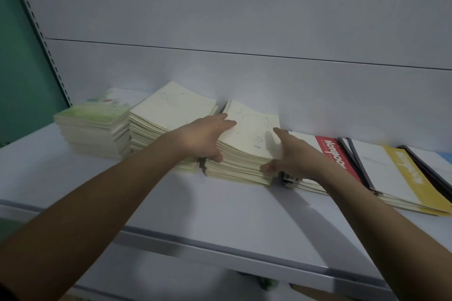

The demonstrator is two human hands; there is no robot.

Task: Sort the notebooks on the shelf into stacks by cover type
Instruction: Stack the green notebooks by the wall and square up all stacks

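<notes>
A stack of cream notebooks with constellation covers (249,129) sits mid-shelf. My left hand (205,139) clasps its left side, fingers on the top cover, thumb at the front edge. On the stack's right side rests my right hand (291,154), thumb pressed into the front page edges. Left of it lies a second cream constellation stack (168,110), fanned and leaning. At far left stands a tall stack with green watercolour covers (95,115). To the right lie a red-and-white "Notebook" stack (330,151) and a yellow-and-white stack (391,173).
The white shelf (171,203) has its front lip near me; its back panel (244,76) rises right behind the stacks. A slotted upright (41,36) and a green wall bound the left. More dark-spined notebooks (437,166) run off the right edge.
</notes>
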